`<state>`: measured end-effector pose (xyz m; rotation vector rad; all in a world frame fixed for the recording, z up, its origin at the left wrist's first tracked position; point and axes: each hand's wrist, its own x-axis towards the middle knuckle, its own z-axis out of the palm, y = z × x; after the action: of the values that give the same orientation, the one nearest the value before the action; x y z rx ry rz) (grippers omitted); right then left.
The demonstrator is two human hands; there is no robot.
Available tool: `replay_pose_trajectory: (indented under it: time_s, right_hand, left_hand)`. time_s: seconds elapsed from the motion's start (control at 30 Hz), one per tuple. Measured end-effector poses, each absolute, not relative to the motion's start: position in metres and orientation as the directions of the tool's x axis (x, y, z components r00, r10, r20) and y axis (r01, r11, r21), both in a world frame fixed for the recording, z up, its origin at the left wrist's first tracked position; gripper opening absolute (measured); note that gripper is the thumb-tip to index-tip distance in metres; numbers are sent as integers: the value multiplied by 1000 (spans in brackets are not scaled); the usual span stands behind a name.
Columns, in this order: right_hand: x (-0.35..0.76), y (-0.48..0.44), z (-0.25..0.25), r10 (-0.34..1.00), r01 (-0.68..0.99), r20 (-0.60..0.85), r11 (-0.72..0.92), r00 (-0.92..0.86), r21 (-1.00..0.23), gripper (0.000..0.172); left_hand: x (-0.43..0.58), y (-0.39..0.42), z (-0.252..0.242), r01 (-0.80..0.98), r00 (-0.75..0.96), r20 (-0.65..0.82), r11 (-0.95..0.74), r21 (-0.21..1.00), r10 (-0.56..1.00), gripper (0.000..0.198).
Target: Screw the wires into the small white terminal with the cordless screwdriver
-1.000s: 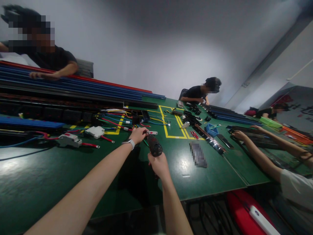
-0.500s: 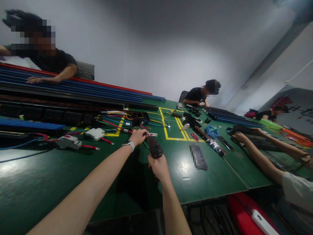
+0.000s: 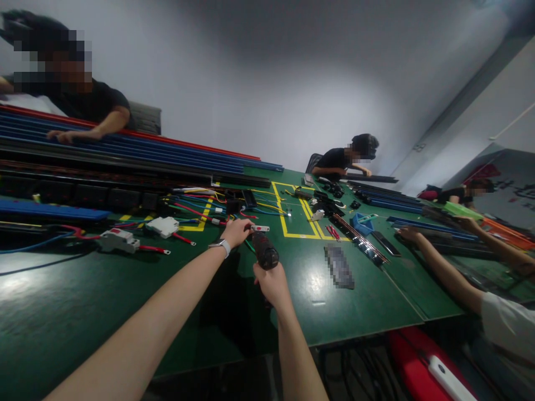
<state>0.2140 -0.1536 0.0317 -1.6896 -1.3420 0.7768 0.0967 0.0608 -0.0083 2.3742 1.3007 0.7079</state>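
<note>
My right hand (image 3: pixel 273 285) is wrapped round the grip of a dark cordless drill (image 3: pixel 266 253), which points away from me. At its front end is a white circuit breaker (image 3: pixel 261 229) with a red mark, mostly hidden by the drill and my fingers. My left hand (image 3: pixel 237 234), with a watch on the wrist, is closed on the breaker's left side. The drill covers the exact contact between bit and breaker. Left of my hand lie two more white breakers (image 3: pixel 163 226) (image 3: pixel 119 240) with red leads.
Coloured wires (image 3: pixel 196 209) and long blue and black rails (image 3: pixel 167 156) lie along the table's far left. To the right are a phone (image 3: pixel 339 267), a copper-striped bar (image 3: pixel 359 239), red-handled pliers (image 3: pixel 333 233) and a blue bin (image 3: pixel 363 224). Co-workers' arms (image 3: pixel 447 267) reach in from the right.
My hands, drill and breaker stay almost still. At the right, a co-worker's farther hand has shifted with a dark rail. The person at the back now has a dark rail in front of them.
</note>
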Motion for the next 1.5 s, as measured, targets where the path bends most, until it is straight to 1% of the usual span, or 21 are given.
replay_pose_trajectory:
  time_s: [0.93,1.17,1.5]
  right_hand:
    - [213,-153,30,969,437,26,-86,244,-895,15]
    - [214,-152,30,972,462,36,-77,231,-883,15]
    - [213,-151,25,970,436,32,-80,243,-896,14]
  left_hand:
    - [97,64,-11,684,458,266,-528,503,848,27]
    - [97,64,-11,678,461,278,-537,501,843,27]
    - [97,64,-10,688,465,263,-532,493,845,29]
